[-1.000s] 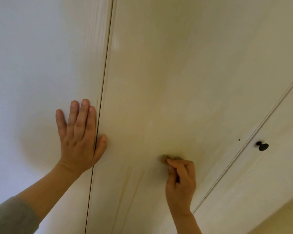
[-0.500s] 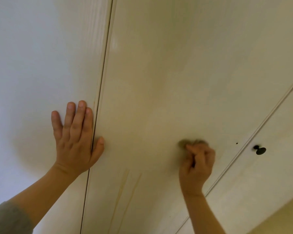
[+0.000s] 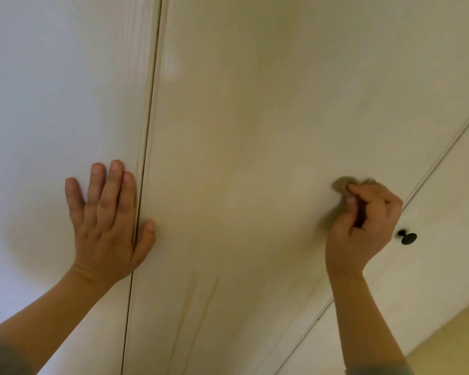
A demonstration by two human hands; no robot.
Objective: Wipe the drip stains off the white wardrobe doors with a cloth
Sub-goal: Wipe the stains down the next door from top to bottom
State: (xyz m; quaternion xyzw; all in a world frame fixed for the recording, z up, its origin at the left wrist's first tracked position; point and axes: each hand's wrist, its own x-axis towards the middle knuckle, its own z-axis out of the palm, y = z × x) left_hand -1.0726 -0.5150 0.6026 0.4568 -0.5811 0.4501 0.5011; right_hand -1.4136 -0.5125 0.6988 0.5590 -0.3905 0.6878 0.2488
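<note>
Cloth (image 3: 341,185) is sitting bunched in the right hand (image 3: 363,228), whose fingers are curling round it and pressing it against the middle door (image 3: 255,131). It is close to that door's right edge and near the black knob (image 3: 407,236) on the right door (image 3: 450,201). The left hand (image 3: 106,220) is lying flat with fingers straight and together, holding nothing. It is bracing on the left door (image 3: 52,104), the thumb reaching across the seam (image 3: 149,147) onto the middle door.

Two pale brown stains (image 3: 190,299) are running down the middle door lower down, between the arms and well apart from the cloth. The likely risk is that the person is rubbing a patch that looks clean while these streaks are going untouched. The wad is small, so each stroke is probably covering little. If it is soiled it could be smearing rather than lifting, though its brownish colour makes that hard to judge. The knuckles are sitting near the knob, so a wider sweep could be knocking against it.

No brand, label or writing is showing anywhere.
</note>
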